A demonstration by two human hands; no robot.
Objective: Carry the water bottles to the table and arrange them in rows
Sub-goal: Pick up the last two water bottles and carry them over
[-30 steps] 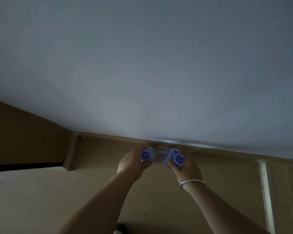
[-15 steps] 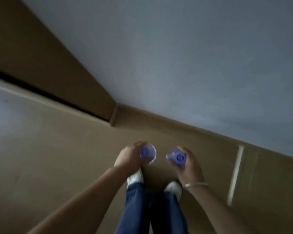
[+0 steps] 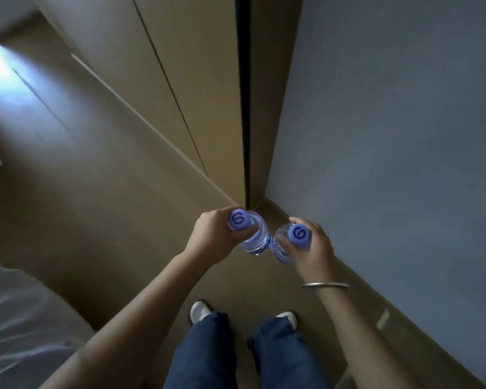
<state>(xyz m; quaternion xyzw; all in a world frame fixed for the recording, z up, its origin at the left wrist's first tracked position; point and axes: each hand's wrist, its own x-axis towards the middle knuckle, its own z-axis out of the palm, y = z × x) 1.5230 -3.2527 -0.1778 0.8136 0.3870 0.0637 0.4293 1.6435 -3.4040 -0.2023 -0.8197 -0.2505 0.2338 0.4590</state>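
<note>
Floor point(image 3: 101, 209) of tan, smooth boards runs under you to a dim corner, where a grey-blue painted wall point(image 3: 390, 136) on your right meets tall beige cabinet panels point(image 3: 197, 88) split by a dark gap. Pale rumpled bedding point(image 3: 17, 318) lies at lower left. Your left hand point(image 3: 212, 238) has its grip curled around a clear plastic water bottle with a blue cap point(image 3: 254, 235); your right hand point(image 3: 310, 252), silver bangle point(image 3: 324, 285) at the wrist, clamps a second clear blue-capped bottle point(image 3: 285, 242). Both are upright above the floor, almost touching.
</note>
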